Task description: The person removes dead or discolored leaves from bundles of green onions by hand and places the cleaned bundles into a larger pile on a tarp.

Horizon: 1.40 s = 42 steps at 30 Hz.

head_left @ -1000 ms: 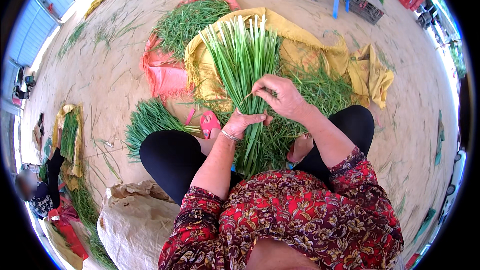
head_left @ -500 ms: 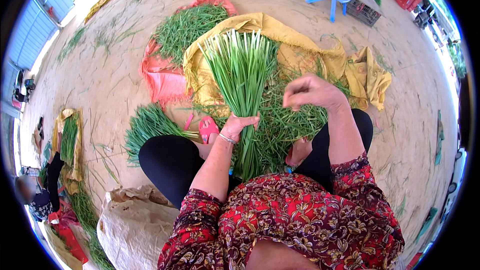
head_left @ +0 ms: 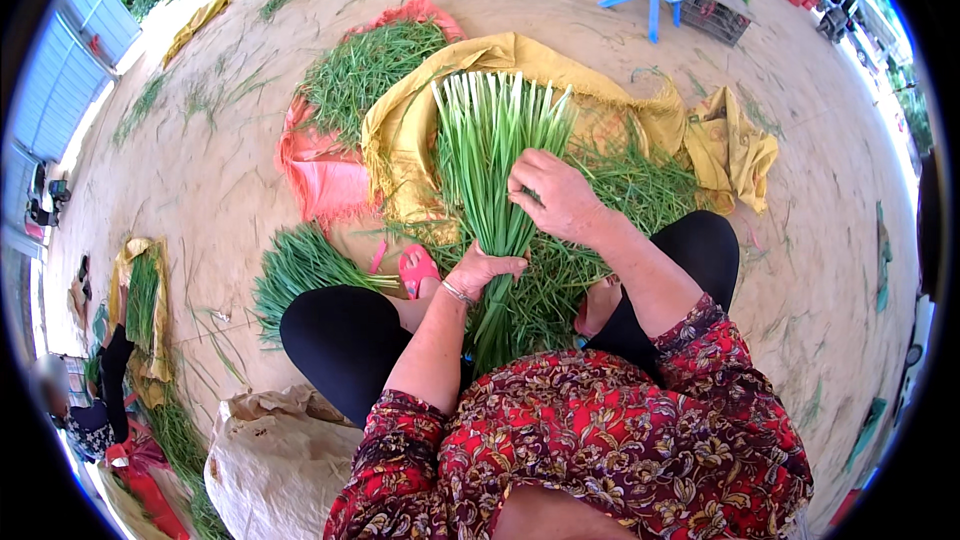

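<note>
Two bare hands gather a bunch of long green stalks over a yellow cloth.

The left hand [head_left: 484,269] is clamped round the bunch of green stalks [head_left: 492,145] at its narrow waist, fingers wrapped tight, with a thin bracelet at the wrist. The right hand [head_left: 556,196] lies on the right side of the same bunch just above that grip, fingers bent against the stalks; whether it grasps them or only presses on them I cannot tell. The bunch fans out from the grip with its pale cut ends lying over the yellow cloth [head_left: 405,130]. To the right of the bunch, loose green stalks [head_left: 640,185] cover the cloth. Left of the yellow cloth lies an orange-red sack [head_left: 325,180] bearing another green heap [head_left: 365,65]. A pink sandal [head_left: 418,268] sits just left of the gripping hand.
</note>
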Tool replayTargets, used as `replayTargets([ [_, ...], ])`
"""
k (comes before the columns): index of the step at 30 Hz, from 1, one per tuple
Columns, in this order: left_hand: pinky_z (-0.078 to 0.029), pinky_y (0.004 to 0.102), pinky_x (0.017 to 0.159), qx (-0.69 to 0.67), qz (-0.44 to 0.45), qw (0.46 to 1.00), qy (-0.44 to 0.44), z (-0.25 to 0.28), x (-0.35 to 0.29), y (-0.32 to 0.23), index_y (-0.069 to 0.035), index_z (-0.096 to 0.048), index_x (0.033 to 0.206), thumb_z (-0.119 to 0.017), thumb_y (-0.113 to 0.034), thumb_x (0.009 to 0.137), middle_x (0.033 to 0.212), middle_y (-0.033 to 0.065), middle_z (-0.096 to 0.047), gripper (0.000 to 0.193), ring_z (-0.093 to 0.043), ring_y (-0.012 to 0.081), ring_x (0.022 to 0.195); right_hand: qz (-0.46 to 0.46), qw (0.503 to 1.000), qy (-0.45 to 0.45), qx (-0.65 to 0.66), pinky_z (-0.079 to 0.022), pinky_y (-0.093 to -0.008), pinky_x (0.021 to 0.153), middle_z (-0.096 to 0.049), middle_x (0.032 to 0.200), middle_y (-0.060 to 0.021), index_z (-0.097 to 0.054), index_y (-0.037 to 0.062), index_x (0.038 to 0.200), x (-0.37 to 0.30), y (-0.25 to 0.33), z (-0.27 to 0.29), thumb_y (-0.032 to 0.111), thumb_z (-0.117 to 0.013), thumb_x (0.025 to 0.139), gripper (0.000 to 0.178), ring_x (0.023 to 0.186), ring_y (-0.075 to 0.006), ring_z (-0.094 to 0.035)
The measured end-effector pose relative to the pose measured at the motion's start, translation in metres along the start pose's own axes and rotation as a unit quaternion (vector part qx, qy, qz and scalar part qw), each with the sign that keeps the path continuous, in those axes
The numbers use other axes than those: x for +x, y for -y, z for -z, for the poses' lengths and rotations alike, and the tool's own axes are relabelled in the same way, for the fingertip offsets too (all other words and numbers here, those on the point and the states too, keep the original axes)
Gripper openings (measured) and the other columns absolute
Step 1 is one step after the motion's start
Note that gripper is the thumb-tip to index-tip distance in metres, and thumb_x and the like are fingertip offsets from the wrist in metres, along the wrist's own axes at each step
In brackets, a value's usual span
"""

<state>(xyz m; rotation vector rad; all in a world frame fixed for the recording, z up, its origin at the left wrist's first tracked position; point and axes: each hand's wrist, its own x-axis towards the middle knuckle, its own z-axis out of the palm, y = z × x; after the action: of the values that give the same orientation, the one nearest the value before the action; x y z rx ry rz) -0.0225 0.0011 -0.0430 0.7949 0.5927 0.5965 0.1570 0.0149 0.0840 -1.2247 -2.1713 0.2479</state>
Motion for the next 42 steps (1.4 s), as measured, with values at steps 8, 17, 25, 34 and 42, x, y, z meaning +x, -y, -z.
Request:
replayTargets([
  [8,-0.052,0.0287,0.062,0.014,-0.008,1.0,-0.024,-0.002,-0.003,-0.006,-0.004,-0.065,0.101,-0.077,0.001,0.071,0.085,0.0056,-0.068,0.033,-0.063,0.015,0.068,-0.268,0.664,0.076,0.694,-0.045,-0.024,0.055,-0.059,0.086,-0.0004,-0.056,0.0092,0.096,0.002,-0.007,0.042,0.013,-0.058,0.096,0.004,0.062,-0.0076,-0.052],
  [17,-0.052,0.0279,0.06,0.075,-0.005,0.992,-0.102,0.014,0.005,0.004,-0.004,-0.066,0.1,-0.074,0.005,0.071,0.083,0.0051,-0.069,0.032,-0.064,0.0146,0.067,-0.049,0.494,0.043,0.867,-0.046,-0.0249,0.045,-0.05,0.078,0.0006,-0.049,0.0023,0.119,0.013,-0.006,0.078,0.01,-0.051,0.097,0.023,0.053,-0.0072,-0.045],
  [25,-0.054,0.028,0.068,0.083,0.027,0.995,-0.042,0.003,0.001,0.009,-0.004,-0.066,0.106,-0.076,0.006,0.07,0.088,0.0051,-0.07,0.039,-0.066,0.0143,0.073,-0.273,0.953,0.096,0.087,-0.056,-0.0369,0.064,-0.068,0.082,-0.0163,-0.045,-0.0108,0.132,0.021,-0.011,0.013,0.014,-0.065,0.087,0.055,0.063,-0.0257,-0.066],
  [34,-0.053,0.0309,0.073,0.053,0.043,0.998,0.016,-0.01,-0.013,-0.003,-0.002,-0.062,0.114,-0.077,0.003,0.071,0.09,0.0055,-0.067,0.046,-0.064,0.0153,0.078,-0.216,0.968,0.047,0.116,-0.051,-0.0344,0.059,-0.066,0.069,-0.0102,-0.063,0.001,0.078,-0.01,-0.041,-0.001,0.014,-0.069,0.078,0.015,0.063,-0.0188,-0.065],
  [42,-0.045,0.0315,0.064,-0.063,-0.015,0.99,0.123,-0.006,-0.011,-0.004,0.007,-0.047,0.135,-0.072,-0.01,0.076,0.083,0.0073,-0.061,0.067,-0.052,0.0151,0.067,-0.217,0.712,0.1,0.661,-0.04,-0.0225,0.052,-0.06,0.071,0.0005,-0.059,0.0099,0.092,-0.009,-0.014,0.062,0.019,-0.058,0.097,0.01,0.059,-0.01,-0.055],
])
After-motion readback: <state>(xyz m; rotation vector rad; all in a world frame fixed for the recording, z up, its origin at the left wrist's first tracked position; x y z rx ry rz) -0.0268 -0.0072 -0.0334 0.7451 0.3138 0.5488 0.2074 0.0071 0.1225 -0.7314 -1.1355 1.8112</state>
